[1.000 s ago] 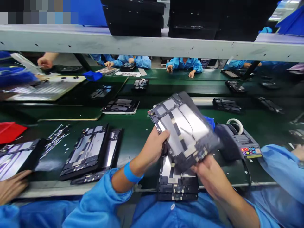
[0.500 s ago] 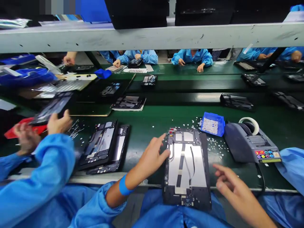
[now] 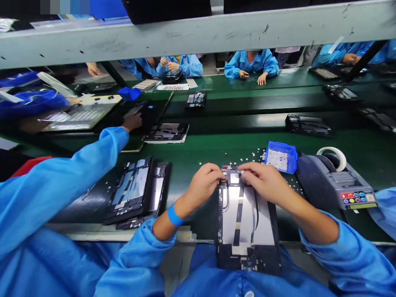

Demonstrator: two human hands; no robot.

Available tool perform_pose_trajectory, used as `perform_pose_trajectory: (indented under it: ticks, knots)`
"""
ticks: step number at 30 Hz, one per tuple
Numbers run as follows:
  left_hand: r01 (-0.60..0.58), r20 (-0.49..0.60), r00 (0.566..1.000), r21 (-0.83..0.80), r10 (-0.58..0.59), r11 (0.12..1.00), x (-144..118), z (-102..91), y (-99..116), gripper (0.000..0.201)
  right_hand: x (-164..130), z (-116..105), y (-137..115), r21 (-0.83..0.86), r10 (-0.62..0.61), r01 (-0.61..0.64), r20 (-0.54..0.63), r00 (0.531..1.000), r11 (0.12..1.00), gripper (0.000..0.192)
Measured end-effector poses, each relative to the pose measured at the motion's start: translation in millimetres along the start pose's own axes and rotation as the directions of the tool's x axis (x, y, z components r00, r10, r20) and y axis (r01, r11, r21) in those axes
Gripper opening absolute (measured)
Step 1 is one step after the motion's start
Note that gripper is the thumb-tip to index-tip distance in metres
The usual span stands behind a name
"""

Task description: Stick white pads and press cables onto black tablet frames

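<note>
An opened tablet [image 3: 247, 218] lies flat on the green desk [image 3: 216, 152], straight before the person, its near end hanging over the desk's front edge above the lap. It is a dark rectangular frame, back cover off: two pale silver panels fill most of it, split by a dark strip with light bands, and a thin black cable curves down the right panel. Small boards and connectors crowd both short ends.

Both hands meet at the tablet's far end. The left hand [image 3: 206, 181] rests curled on the top left corner, fingers bent onto the frame. The right hand [image 3: 266, 181] lies over the top right, fingertips pinched close on a small pale square part by the left hand; whether it grips anything cannot be told.

Just right of the hands stands a blue tray [image 3: 281, 156] of small white pieces, more scattered around it. A tape dispenser [image 3: 337, 181] sits beyond. To the left lie stacked frames [image 3: 136, 192], and a co-worker's blue sleeve [image 3: 62, 181] reaches across the desk.
</note>
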State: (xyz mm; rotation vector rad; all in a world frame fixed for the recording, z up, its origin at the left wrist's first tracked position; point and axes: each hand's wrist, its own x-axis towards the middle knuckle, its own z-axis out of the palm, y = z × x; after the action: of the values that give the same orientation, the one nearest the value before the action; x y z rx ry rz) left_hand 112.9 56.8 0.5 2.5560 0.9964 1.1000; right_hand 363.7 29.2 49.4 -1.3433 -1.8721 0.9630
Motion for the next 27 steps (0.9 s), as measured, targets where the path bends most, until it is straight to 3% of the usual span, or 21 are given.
perform_pose_trajectory:
  ticks: [4,7,10,12,14,17,20,22,24,27]
  knots:
    - [0.004,-0.111,0.994,-0.137,-0.019,0.991,-2,9.7,3,0.023,32,27,-2,0.059,-0.006,-0.004,0.175,0.985,0.998,0.019]
    - [0.170,-0.139,0.967,-0.269,-0.213,0.948,-4,15.2,12,0.019,35,37,1,0.090,0.028,-0.042,0.142,0.989,0.995,0.011]
    - [0.439,-0.007,0.871,-0.438,-0.491,0.784,-7,13.3,25,0.024,31,38,3,0.129,0.057,-0.069,0.095,0.994,0.989,0.009]
    - [0.561,0.097,0.798,-0.480,-0.595,0.674,-6,10.0,33,0.027,29,38,2,0.116,0.035,-0.043,0.071,0.997,0.992,0.009]
    - [0.620,0.132,0.753,-0.472,-0.645,0.627,-4,7.7,37,0.022,27,39,1,0.079,0.001,-0.006,0.056,0.998,0.997,0.009]
    - [0.651,0.099,0.714,-0.461,-0.694,0.604,1,7.3,38,0.019,22,41,-1,-0.079,-0.067,0.065,-0.027,0.997,0.995,0.007]
    - [0.652,0.059,0.706,-0.443,-0.705,0.616,2,7.9,40,0.018,11,44,-1,-0.365,-0.268,0.218,-0.090,0.959,0.905,0.008]
    - [0.640,0.033,0.724,-0.407,-0.689,0.652,0,7.8,43,0.017,3,46,0,-0.500,-0.394,0.317,-0.052,0.918,0.806,0.017]
    - [0.621,0.013,0.754,-0.340,-0.657,0.706,-3,7.3,46,0.016,-1,49,1,-0.568,-0.452,0.359,-0.026,0.892,0.741,0.025]
    - [0.575,-0.018,0.807,-0.198,-0.590,0.794,-6,6.1,49,0.014,-1,49,4,-0.590,-0.470,0.367,-0.024,0.882,0.719,0.029]
